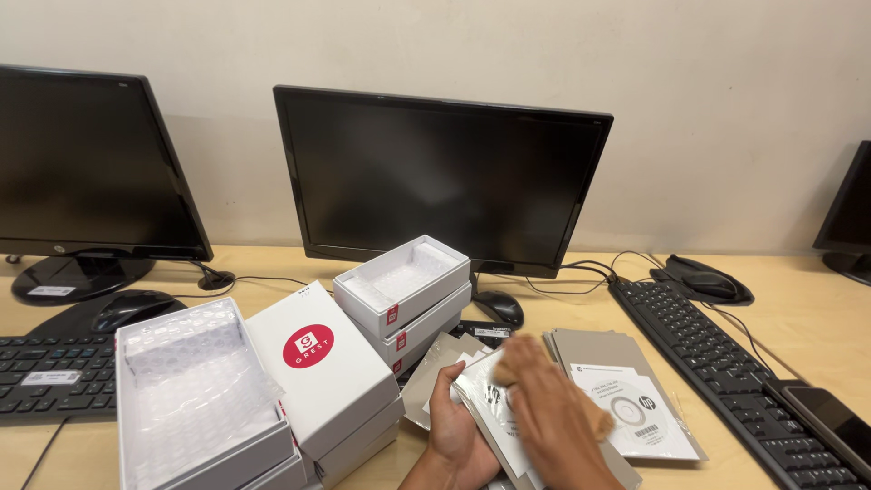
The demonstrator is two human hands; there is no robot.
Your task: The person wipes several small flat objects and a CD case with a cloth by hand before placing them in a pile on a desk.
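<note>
the right hand lies nearest the camera at about 6 o'clock, blurred, fingers spread loosely and laid flat over a stack of disc sleeves; it presses or brushes the top sleeve rather than closing on anything. just beside it at 7 o'clock, the left hand cups the stack from below, thumb over the near edge, fingers wrapped under, gripping it. the stack's long axis runs from 11 o'clock down to 5 o'clock, its far corner pointing toward the small open box.

touching the right hand's far side, at 4 o'clock, a white sleeve with a disc lies flat on grey card sleeves, tilted the same way.

at 8 o'clock sits a large open white box lined with bubble wrap, and beside it a closed white box with a red round label. the small open box rests atop two closed ones at 11 o'clock.

a black mouse lies under the middle monitor at 12 o'clock; a black keyboard runs along 3 o'clock, well apart from the hands, on the wooden desk.
</note>
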